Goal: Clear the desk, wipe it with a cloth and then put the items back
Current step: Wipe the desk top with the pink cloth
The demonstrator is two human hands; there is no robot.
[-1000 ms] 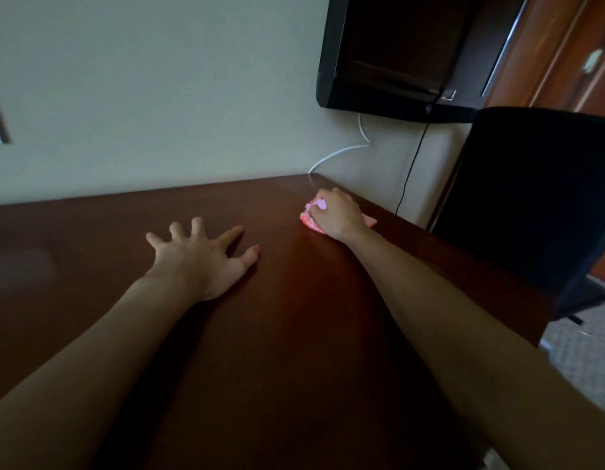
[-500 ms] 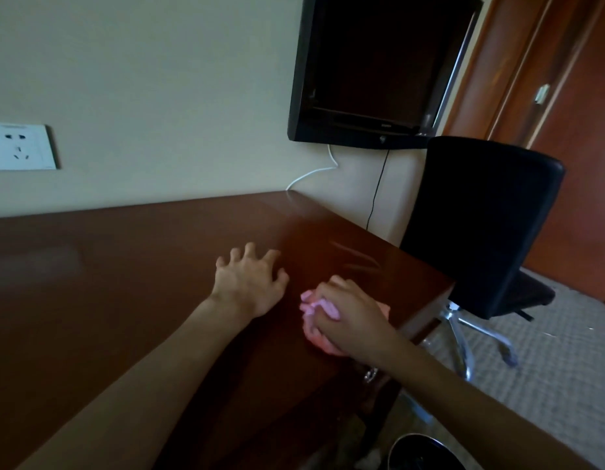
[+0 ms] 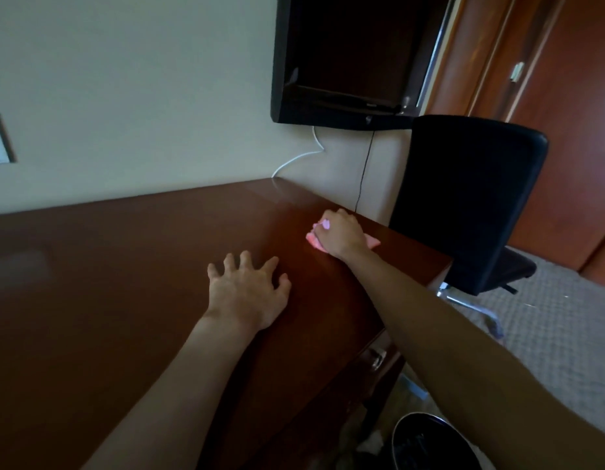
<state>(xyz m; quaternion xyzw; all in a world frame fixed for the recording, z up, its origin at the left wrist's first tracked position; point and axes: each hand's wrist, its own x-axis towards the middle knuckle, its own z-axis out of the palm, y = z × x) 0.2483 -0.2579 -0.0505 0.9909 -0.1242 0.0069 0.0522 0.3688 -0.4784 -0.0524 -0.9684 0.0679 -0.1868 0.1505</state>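
The dark brown wooden desk (image 3: 107, 283) fills the lower left of the view. My right hand (image 3: 340, 235) grips a bunched pink cloth (image 3: 372, 241) and presses it on the desk near the far right corner. Most of the cloth is hidden under that hand. My left hand (image 3: 248, 293) rests on the desk top with fingers spread, nearer to me and to the left of the cloth.
A black office chair (image 3: 470, 198) stands past the desk's right end. A black TV (image 3: 355, 59) hangs on the wall above, with white and black cables below it. A dark waste bin (image 3: 426, 442) sits on the floor at the lower right. A drawer handle (image 3: 375, 356) shows on the desk front.
My right hand has pushed the pink cloth from the near right edge back toward the far corner. My left hand stays on the desk top.
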